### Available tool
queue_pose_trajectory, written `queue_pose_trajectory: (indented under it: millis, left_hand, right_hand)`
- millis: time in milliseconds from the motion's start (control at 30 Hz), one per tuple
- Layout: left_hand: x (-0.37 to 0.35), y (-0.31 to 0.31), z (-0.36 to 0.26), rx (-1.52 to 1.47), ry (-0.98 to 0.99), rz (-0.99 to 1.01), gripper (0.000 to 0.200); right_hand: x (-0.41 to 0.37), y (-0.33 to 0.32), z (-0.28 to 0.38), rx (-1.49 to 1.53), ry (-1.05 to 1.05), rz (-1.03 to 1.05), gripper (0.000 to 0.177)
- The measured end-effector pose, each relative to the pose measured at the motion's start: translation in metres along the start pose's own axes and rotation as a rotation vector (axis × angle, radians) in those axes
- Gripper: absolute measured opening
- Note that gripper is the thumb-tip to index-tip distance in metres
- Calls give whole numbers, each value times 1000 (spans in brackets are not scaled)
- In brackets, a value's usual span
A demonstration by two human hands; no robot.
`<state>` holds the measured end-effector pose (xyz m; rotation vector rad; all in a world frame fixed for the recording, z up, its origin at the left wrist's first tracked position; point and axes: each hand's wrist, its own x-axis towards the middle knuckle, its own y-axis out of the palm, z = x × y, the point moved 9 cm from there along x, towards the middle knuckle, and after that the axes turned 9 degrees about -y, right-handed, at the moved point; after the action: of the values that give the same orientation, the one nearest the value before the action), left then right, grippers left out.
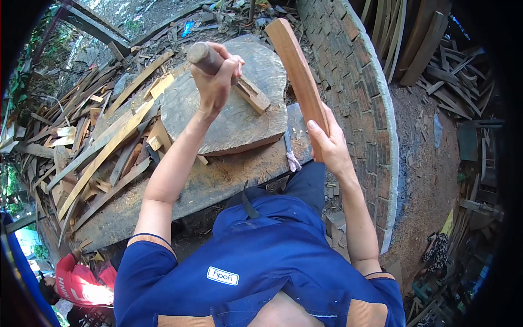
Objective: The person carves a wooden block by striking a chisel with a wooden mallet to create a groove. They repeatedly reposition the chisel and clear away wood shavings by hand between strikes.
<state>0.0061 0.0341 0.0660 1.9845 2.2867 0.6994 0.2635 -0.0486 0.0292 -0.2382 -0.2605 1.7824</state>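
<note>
My left hand (215,84) is raised over the chopping stump, closed around a thick, round wooden handle (200,54). Just beyond the fist, a short wooden piece with a groove (255,101) overlaps the stump in this view; where it meets the handle is hidden behind my hand. My right hand (329,143) grips the lower end of a long, slightly curved brown wooden piece (298,71), thumb along its near face. This piece stands tilted up and to the left, beside the stump's right edge. The broad round stump (182,117) has a cracked, worn top.
A bench (218,182) strewn with sawdust carries the stump. On it, a narrow tool with a pale cloth-wrapped end (293,161) lies near my leg. Wood scraps (103,147) pile up at left; a brick wall (370,125) curves along the right. A person in red (87,280) is at lower left.
</note>
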Motion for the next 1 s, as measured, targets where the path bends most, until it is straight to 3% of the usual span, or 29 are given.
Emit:
queue_pose_trajectory:
  millis: [67, 200, 267, 400, 467, 500, 567, 667, 767, 867, 1000]
  left_hand:
    - [1, 2, -4, 15, 43, 4, 15]
    - [7, 5, -1, -1, 44, 21, 14]
    - [9, 6, 4, 64, 43, 10, 13]
    - [8, 4, 15, 47, 10, 25, 10]
    - [8, 2, 16, 28, 18, 9, 11]
    - [8, 0, 17, 0, 17, 2, 11]
    - [8, -2, 18, -27, 18, -12, 11]
    - [3, -6, 14, -45, 66, -41, 11]
    - [2, -8, 16, -67, 57, -48, 10]
    - [-2, -4, 13, 51, 88, -65, 9]
    - [-9, 12, 17, 266, 139, -50, 8]
  right_hand:
    - [-3, 5, -3, 90, 164, 26, 61]
    - [-2, 8, -8, 85, 173, 38, 61]
    - [4, 5, -9, 0, -3, 16, 62]
    - [3, 6, 1, 10, 5, 32, 62]
    - [-2, 9, -2, 88, 214, 56, 61]
    - [-2, 10, -4, 86, 215, 58, 61]
    - [5, 8, 0, 34, 68, 26, 60]
    - [9, 8, 2, 23, 8, 18, 59]
    - [7, 12, 2, 64, 177, 66, 58]
    - [15, 14, -1, -8, 3, 58, 57]
    - [22, 21, 32, 82, 21, 88, 55]
